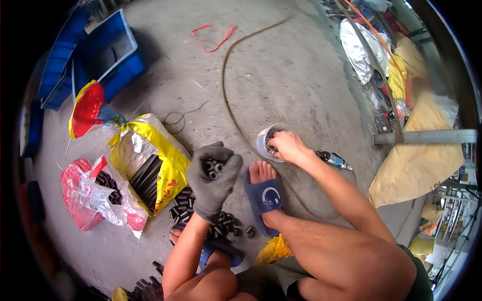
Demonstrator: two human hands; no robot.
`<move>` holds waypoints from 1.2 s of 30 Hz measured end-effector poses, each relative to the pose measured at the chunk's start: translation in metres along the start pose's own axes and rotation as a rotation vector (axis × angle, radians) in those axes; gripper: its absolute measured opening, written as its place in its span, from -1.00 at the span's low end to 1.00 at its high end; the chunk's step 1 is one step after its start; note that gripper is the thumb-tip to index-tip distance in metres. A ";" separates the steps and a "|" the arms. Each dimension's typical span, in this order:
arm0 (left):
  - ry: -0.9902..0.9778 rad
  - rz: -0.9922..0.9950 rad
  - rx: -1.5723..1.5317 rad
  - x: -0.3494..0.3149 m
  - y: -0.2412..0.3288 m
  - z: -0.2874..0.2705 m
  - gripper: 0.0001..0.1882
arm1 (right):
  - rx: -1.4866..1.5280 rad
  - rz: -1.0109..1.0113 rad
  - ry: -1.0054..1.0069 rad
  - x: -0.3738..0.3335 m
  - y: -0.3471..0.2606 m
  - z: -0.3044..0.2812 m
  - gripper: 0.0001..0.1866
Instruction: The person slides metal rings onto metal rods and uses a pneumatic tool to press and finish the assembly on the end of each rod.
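Grey floor (296,80) beneath gloved hand (210,183)

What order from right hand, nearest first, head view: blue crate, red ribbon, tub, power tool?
1. Tub: right hand at its mouth.
2. Power tool: right of the hand.
3. Red ribbon: floor, ahead, leftward.
4. Blue crate: far left, ahead.

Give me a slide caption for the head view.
Gloved left hand cups short black tubes; bare right hand at a round tub of small metal parts.
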State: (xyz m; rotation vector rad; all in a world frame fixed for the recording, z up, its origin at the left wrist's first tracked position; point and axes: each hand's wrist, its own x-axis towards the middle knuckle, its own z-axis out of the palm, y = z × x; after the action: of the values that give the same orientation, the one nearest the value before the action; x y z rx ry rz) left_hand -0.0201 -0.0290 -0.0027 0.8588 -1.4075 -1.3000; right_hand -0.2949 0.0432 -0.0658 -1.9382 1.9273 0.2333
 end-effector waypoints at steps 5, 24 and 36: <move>-0.090 0.033 0.149 0.002 -0.002 0.009 -0.78 | 0.012 0.061 -0.132 0.008 0.008 0.009 -0.70; -0.164 -0.080 0.120 0.004 0.009 0.015 -0.29 | 1.125 0.289 0.290 -0.041 -0.011 -0.053 -0.78; -0.289 -0.110 0.099 -0.004 0.003 0.015 -0.34 | 1.470 0.125 0.149 -0.049 -0.106 -0.138 -0.80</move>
State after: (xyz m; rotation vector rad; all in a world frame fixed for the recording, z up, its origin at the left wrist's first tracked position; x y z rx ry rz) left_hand -0.0328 -0.0204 0.0006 0.8483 -1.6809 -1.4941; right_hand -0.2136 0.0319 0.0958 -0.8128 1.4545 -1.0267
